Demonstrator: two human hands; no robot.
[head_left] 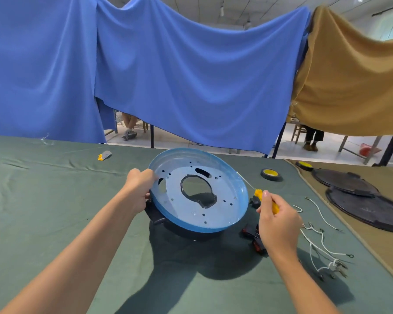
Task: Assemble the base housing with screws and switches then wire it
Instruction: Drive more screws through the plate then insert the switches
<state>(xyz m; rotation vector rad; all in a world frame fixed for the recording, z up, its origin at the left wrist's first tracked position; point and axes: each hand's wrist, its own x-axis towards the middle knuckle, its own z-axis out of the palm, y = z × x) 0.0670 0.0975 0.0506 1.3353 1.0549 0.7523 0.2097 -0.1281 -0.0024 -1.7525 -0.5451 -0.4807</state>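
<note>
Nearest us, two bare forearms reach out over the green-clothed worktop (pixel 55 200). The right hand (pixel 279 223) has its grip clamped on a yellow-handled screwdriver (pixel 259 194). The thin shaft points up and to the left, with its tip at the right rim of the housing (pixel 225 211). Just under that hand sit red-and-black switches (pixel 249 232), touching or nearly touching the wrist. White wires (pixel 320 243) with metal terminals are strewn to the right of them.

Centre stage is the housing, a shallow round blue dish with a low rim. Its pale floor is peppered with small holes, a slot and one big round cut-out in the middle. It's tipped up, open face towards us, far rim high and near rim low. Seen like this the oval runs from upper left to lower right. The left hand (pixel 138 189) has its grip closed over the left rim. A black base (pixel 157 217) shows beneath, and the dish looks to be leaning on it, though I can't be sure they touch.

Further back, a black tape roll (pixel 270 174) with a yellow core lies beyond the screwdriver. Black discs (pixel 359 207) lie on the tan cloth at right. At the back hangs a blue curtain (pixel 168 75).
</note>
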